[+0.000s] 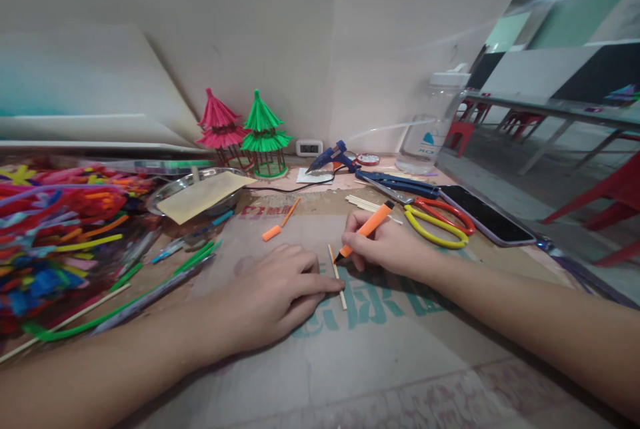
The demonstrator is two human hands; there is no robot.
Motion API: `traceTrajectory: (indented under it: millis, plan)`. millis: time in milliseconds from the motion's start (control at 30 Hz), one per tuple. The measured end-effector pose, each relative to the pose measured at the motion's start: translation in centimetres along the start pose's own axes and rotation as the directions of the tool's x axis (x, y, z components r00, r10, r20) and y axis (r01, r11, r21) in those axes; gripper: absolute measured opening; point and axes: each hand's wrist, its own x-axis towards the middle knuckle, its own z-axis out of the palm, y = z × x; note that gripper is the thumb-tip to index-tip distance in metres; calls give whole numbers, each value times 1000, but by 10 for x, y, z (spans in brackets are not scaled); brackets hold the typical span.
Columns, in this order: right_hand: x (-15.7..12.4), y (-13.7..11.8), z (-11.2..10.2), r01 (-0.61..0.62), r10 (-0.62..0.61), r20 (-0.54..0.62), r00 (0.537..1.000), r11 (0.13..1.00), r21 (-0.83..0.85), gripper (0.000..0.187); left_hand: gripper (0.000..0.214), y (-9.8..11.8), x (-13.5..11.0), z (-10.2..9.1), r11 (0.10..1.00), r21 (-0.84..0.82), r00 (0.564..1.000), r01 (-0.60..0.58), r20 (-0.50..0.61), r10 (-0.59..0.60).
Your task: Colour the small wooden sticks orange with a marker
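A thin wooden stick [343, 299] lies on the printed cardboard, coloured orange along part of its upper half. My left hand [280, 282] rests palm down beside it, index finger stretched across and pressing on the stick. In my right hand [373, 242] is an orange marker [370, 228], gripped between thumb and fingers, its dark tip at the stick just above my left fingertip. The marker's orange cap [271, 234] lies farther back on the cardboard, close to a short orange stick [290, 212].
Pale sticks [367, 203] and scissors [437, 222] lie beyond my right hand, near a phone [485, 214]. Behind are a blue glue gun [327, 156], a bottle [425, 129], a small clock [309, 148], and pink and green pagoda models [265, 142]. Colourful pipe cleaners [60, 229] heap at left.
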Motion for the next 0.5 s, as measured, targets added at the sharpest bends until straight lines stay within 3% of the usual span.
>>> traceTrajectory:
  millis: [133,500]
  plan:
    - [4,4,1,-7,6,-63,998,1000,-7,15,31,-1,-1,1,1000,-10,1000,2,4,-2]
    - [-1,-3,-1,-25,24,65,998,1000,13,17,29,-2,0,1,1000,-2,1000,-7,-2,7]
